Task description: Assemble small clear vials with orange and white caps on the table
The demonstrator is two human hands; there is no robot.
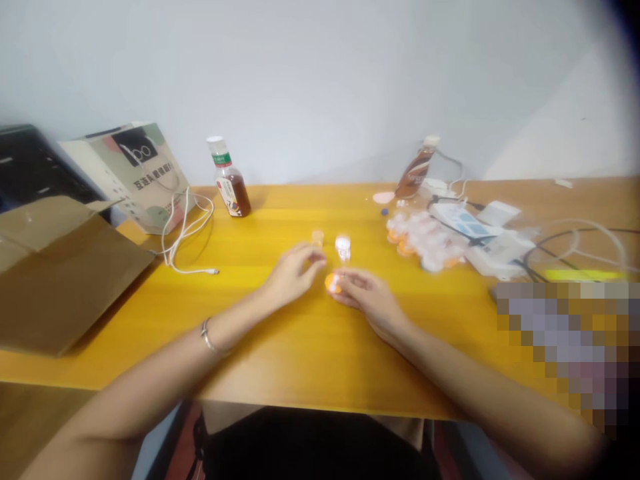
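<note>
Near the middle of the table, my right hand [367,297] pinches a small orange and white round piece [331,283] between thumb and fingers. To its left, a short gap away, my left hand [296,270] is half curled, thumb and forefinger slightly apart with nothing visible between them. A small white figure [343,247] stands on the table just beyond my right fingertips. Beside it, behind my left fingers, is a small pale orange piece [317,238]. Blur hides the finer detail of these little things.
Right of my hands lies a cluster of white and orange pieces [425,240], beside white boxes [495,247] and cables. Two drink bottles, a left one [233,187] and a right one [417,170], stand near the wall. Paper bags [75,267] and a white cable [187,233] occupy the left.
</note>
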